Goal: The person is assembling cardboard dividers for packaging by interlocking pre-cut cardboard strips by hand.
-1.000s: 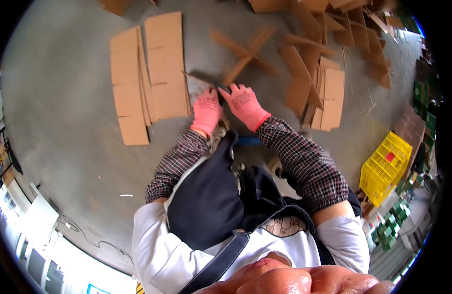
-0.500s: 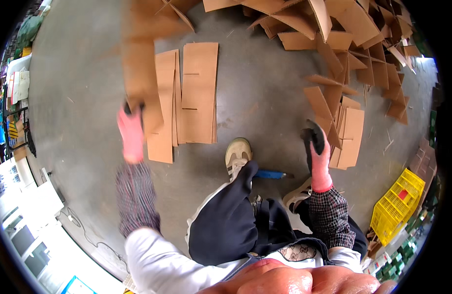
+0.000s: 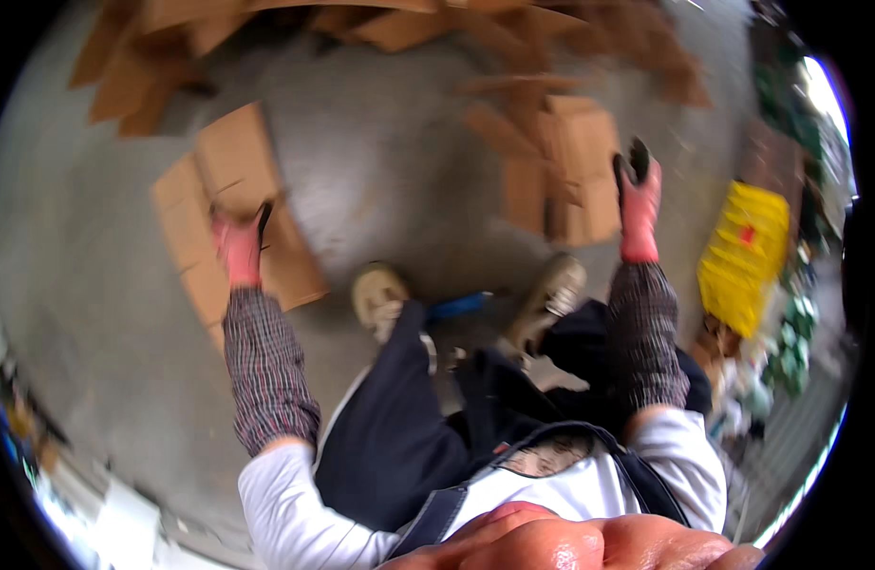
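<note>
My left hand (image 3: 238, 249), in a pink glove with dark fingertips, is over the flat slotted cardboard sheets (image 3: 243, 152) on the floor at left. Its thumb and fingers are spread apart, and nothing shows in its grasp; blur hides whether it touches the sheets. Another pale brown cardboard strip (image 3: 179, 209) lies along their left side. On the right, my right hand (image 3: 640, 214) hovers beside a stack of cardboard sheets (image 3: 582, 147), thumb and fingers parted. Slotted-together cardboard dividers (image 3: 518, 123) lean against that stack's left side.
A pile of assembled cardboard dividers (image 3: 399, 28) spreads across the far side. A yellow plastic crate (image 3: 741, 256) is at the right. Between my shoes (image 3: 380, 293) lies a blue long-handled tool (image 3: 459, 305), its kind blurred.
The cardboard piece in my left hand has been let go, and that hand is now over the left sheets. My view has turned right; my right hand has moved outward past the right stack.
</note>
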Action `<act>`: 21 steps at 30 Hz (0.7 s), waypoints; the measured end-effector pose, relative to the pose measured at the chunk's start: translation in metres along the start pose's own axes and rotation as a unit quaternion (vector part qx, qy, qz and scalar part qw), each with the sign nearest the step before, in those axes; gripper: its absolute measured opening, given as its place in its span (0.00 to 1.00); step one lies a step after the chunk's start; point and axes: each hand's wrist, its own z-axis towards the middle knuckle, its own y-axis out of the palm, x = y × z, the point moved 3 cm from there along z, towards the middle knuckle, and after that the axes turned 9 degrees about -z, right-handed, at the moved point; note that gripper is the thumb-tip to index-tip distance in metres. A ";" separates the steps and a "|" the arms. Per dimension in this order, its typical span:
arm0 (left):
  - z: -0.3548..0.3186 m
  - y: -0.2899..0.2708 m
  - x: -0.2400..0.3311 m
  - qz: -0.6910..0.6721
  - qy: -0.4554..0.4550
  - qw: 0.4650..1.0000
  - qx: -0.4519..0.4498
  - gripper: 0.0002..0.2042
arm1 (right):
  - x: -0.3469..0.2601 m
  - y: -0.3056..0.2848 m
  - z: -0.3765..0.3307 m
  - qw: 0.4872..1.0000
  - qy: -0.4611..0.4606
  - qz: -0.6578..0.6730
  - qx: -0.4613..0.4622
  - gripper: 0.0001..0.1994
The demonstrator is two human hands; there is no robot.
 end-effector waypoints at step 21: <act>-0.123 -0.073 0.132 -0.088 0.214 0.972 -0.045 0.25 | -0.078 -0.058 0.006 0.935 -0.054 0.342 -0.072 0.21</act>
